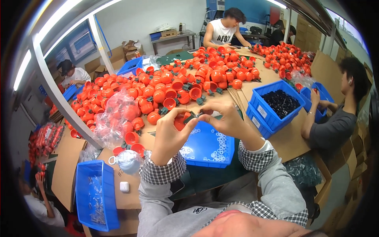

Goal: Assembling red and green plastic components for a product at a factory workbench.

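Observation:
Above the blue tray, my left hand (170, 134) is closed round a red plastic cup (180, 123) with a dark green fitting (189, 117) on its side. The fitting points toward my right hand (229, 120). My right thumb and fingers pinch at a small greyish piece (200, 114) right by the fitting; it is too small to name, and I cannot tell whether it touches the fitting. Below both hands, the blue tray (193, 160) holds many small white rings (225, 147).
A large heap of red cups (160, 94) covers the far table, with a clear plastic bag (116, 112) at its left. A blue bin of clear parts (81, 189) stands left; blue bins of black parts (256, 96) stand right. A co-worker (335, 114) sits right, another (223, 31) across.

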Motion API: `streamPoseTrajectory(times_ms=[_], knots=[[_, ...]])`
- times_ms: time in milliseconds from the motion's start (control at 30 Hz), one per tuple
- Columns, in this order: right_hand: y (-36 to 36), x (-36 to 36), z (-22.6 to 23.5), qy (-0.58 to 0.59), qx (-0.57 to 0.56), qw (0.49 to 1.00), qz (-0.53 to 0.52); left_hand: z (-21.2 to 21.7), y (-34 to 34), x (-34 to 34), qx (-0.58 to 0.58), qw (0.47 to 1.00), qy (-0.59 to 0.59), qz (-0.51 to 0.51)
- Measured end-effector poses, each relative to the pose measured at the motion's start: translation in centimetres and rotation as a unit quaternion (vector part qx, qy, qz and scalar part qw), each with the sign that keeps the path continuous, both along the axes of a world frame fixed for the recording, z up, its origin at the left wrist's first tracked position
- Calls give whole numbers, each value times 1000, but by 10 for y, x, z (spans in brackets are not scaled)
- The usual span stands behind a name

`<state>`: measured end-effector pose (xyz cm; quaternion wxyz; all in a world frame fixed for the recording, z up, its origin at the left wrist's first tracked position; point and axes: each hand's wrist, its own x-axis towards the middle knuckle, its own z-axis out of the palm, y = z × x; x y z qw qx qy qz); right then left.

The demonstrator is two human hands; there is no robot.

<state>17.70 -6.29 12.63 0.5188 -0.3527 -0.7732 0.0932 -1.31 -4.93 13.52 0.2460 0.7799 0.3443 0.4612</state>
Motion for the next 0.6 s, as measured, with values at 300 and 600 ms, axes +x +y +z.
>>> streamPoseTrajectory(times_ms=[300,600], knots=[[23,4,-10,140,-219,962,88,-10,12,9,270,955,61,105],[22,19,-2,116,-194,957,184,-9,18,6,-2,998,-40,-57]])
